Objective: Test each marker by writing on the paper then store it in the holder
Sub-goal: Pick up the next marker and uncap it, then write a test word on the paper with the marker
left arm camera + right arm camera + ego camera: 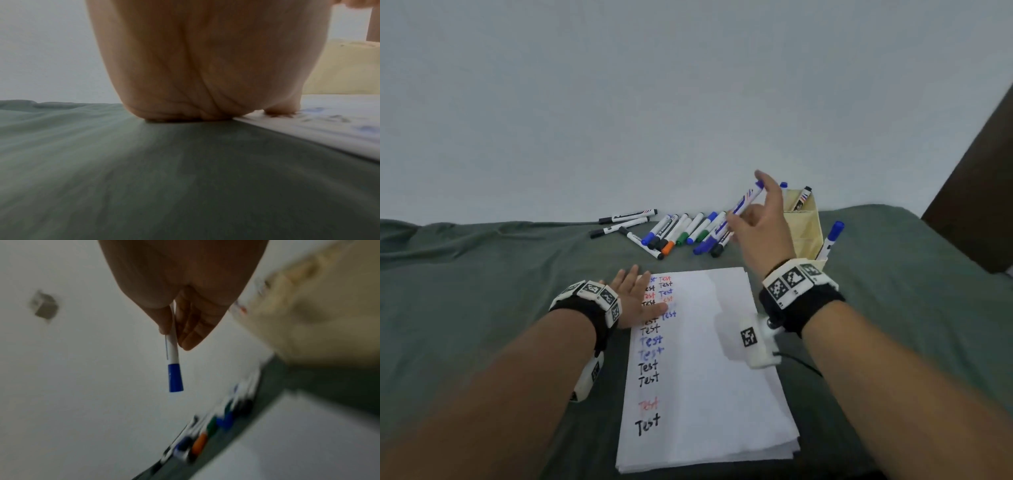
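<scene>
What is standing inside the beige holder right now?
Three markers stand in the holder: a blue-capped one in front, a black-tipped one and another blue-tipped one behind. Their lower ends are hidden.

Blue-capped white marker, seemingly green cloth

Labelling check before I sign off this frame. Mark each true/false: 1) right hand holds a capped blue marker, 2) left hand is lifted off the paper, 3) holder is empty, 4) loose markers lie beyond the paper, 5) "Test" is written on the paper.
1. True: the right hand pinches a blue marker, cap on.
2. False: the left hand lies flat on the edge of the paper.
3. False: the holder already has markers standing in it.
4. True: the loose markers lie on the cloth beyond it.
5. True, many times.
</scene>
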